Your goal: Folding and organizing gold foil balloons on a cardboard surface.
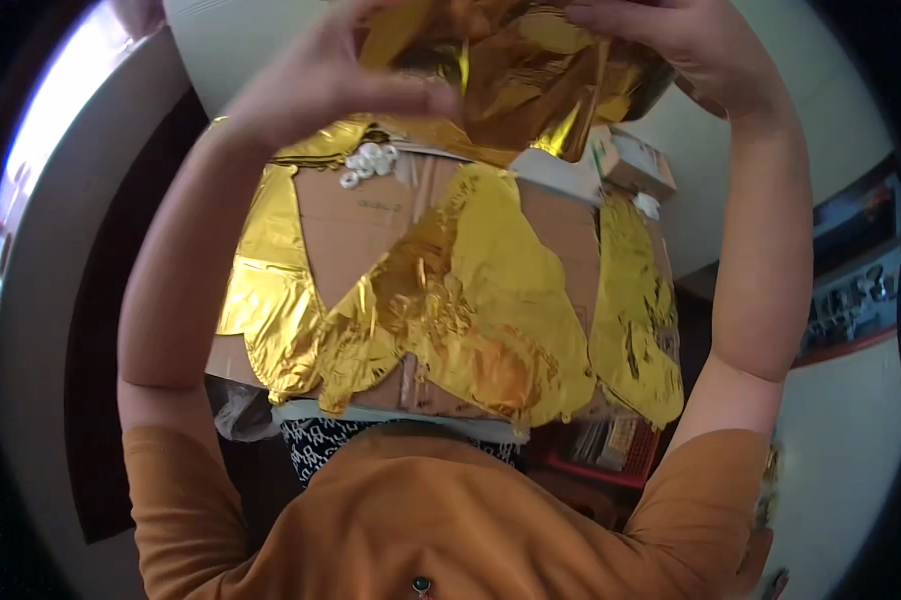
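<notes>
Holding a crumpled gold foil sheet (531, 75) aloft over the far side of a cardboard-topped table (346, 235), you reach forward with both bare arms spread wide. Your right hand (666, 28) has its fingers closed on the sheet's right part, thumb on the near face. Your left hand (356, 80) is blurred at the sheet's left, thumb standing apart; whether its fingers grip the foil, you cannot tell from this view. The two-handed spread probably keeps the thin film from folding on itself — and off the pieces below.

Those pieces lie down the table toward you: a left gold piece (271, 260), a broad middle gold piece (506, 275) and a right gold piece (626, 300), their near edges rounded. Bare cardboard shows between their far parts, a layout that likely leaves each in reach. White rings (373, 157) sit heaped near the far edge, perhaps grouped so none strays.

Among the containers, a carton (639, 167) stands beyond the far right corner, its contents out of sight. Below the near right edge, a red basket (621, 479) holds closely packed flat items (619, 445) — too small to identify.
</notes>
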Tool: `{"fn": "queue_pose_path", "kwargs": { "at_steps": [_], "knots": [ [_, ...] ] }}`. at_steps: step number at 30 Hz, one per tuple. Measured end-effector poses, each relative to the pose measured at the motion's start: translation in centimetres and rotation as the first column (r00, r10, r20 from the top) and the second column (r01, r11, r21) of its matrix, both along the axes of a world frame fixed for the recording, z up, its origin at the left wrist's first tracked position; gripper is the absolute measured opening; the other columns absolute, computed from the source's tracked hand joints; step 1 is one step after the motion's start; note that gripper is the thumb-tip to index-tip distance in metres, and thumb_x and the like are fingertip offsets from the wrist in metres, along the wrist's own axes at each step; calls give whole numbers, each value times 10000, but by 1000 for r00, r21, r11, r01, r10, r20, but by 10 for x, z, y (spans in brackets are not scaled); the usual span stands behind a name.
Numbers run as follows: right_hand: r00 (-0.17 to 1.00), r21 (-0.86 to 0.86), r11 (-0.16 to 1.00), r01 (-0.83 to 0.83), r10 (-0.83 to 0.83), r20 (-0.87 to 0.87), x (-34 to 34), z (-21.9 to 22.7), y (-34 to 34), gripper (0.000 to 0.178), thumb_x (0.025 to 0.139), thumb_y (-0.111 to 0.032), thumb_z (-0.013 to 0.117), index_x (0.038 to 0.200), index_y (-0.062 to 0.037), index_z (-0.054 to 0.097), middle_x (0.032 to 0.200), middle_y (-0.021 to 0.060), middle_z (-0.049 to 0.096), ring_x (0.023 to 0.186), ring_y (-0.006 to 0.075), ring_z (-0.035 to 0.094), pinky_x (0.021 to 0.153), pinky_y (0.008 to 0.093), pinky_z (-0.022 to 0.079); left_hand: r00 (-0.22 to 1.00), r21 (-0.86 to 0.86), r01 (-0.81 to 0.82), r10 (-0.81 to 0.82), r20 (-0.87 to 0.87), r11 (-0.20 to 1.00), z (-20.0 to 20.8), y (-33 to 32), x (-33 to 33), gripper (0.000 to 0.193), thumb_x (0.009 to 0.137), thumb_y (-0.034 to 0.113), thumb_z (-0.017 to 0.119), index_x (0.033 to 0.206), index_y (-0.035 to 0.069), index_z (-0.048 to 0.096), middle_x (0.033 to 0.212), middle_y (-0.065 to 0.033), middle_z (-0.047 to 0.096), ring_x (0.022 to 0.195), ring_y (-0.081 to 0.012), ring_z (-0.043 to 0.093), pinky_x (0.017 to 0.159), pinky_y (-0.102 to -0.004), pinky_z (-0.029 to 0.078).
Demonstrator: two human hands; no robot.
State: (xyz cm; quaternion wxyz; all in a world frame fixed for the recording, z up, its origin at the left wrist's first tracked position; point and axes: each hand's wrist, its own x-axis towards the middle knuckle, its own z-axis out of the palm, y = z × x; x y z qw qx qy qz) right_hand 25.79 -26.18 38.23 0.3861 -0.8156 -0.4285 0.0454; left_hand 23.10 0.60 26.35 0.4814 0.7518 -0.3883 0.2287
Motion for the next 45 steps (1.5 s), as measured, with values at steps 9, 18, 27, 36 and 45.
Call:
{"fn": "queue_pose_path", "kwargs": {
  "at_steps": [9,18,27,36,45],
  "knots": [
    [806,93,914,396,-394,441,-43,-22,-119,200,950,-83,709,1118,25,715,1037,70,735,1002,133,669,880,278,531,915,151,-159,203,-347,976,-105,-112,95,301,892,285,754,1054,34,730,876,-86,730,786,-162,676,743,-334,544],
    [617,-118,984,136,10,787,-139,-199,-92,208,771,-104,710,963,-36,663,911,97,655,903,272,671,843,413,570,969,277,-187,131,208,942,-183,-66,120,265,851,95,752,1105,50,693,1171,-128,681,1066,-292,676,927,-408,545],
    [734,-139,977,160,-23,679,-167,-332,-66,169,756,-100,659,894,-9,624,852,104,621,884,276,653,831,377,552,957,398,-103,200,-212,912,-235,-1,32,294,834,125,709,1102,4,707,1189,-165,684,1148,-349,633,1006,-438,503],
    [765,-172,952,255,-90,637,-187,-339,-69,167,762,-103,650,897,-11,616,819,104,596,840,277,641,784,384,540,984,601,-145,177,5,786,-246,-24,-9,470,898,337,698,1260,45,632,1377,-144,586,1343,-339,491,1130,-491,377],
    [743,-192,957,217,-34,668,-179,-343,-73,206,791,-117,630,952,11,640,905,136,647,928,294,656,859,402,550,957,633,-199,287,-38,748,-241,-28,-13,469,923,367,668,1279,64,627,1355,-152,588,1302,-335,518,1068,-479,413]
  ]
}}
